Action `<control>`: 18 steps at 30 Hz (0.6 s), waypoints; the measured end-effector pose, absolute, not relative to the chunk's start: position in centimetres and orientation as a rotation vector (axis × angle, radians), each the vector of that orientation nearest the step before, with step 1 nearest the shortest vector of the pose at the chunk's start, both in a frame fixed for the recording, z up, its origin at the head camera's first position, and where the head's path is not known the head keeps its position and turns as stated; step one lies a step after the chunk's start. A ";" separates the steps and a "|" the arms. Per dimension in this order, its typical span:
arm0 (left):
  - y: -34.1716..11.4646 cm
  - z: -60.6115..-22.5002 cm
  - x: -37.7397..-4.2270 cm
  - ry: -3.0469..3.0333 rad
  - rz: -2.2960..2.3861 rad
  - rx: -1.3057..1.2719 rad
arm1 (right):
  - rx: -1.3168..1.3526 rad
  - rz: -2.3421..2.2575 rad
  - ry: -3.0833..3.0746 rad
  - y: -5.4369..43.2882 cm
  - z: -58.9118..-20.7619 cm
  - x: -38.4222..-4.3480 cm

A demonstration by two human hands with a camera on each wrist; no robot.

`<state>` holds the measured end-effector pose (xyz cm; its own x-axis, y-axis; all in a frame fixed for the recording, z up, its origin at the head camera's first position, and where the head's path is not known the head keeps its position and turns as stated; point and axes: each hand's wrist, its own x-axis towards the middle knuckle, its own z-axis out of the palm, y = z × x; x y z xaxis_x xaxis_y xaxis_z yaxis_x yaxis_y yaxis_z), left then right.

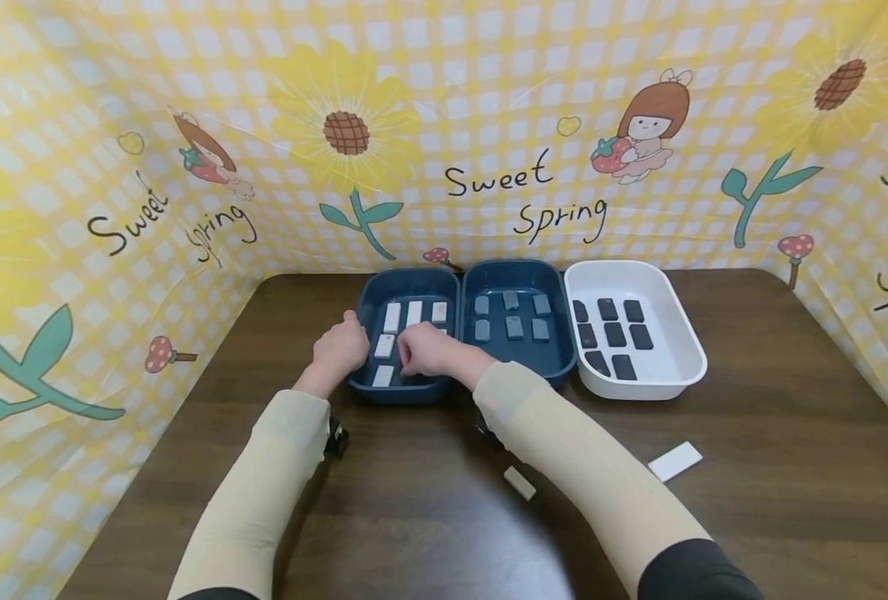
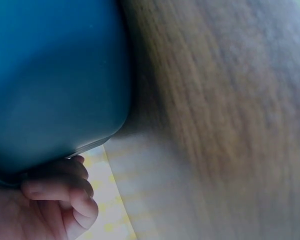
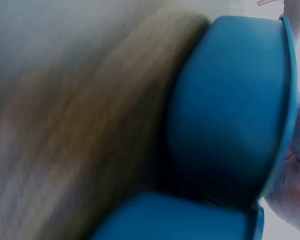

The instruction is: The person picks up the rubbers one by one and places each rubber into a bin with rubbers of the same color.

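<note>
My left hand grips the left rim of the left dark blue bin; its curled fingers show at that rim in the left wrist view. Inside this bin lie several white blocks in rows. My right hand reaches over the bin's right side, fingers bent down among the blocks. Its fingertips are hidden, so whether they pinch a block cannot be seen. Only part of this hand appears at the right edge of the right wrist view, beyond the blue bin wall.
A second dark blue bin with several grey-blue blocks adjoins on the right. Beside it, a white bin holds several black blocks. A beige block and a white strip lie on the wooden table.
</note>
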<state>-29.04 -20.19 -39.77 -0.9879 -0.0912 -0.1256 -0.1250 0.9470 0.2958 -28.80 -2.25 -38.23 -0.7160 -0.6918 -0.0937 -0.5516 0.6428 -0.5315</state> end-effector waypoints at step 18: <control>-20.1 -39.9 -29.1 3.005 0.456 -0.183 | -1.271 -0.673 2.680 4.4 -35.4 -23.9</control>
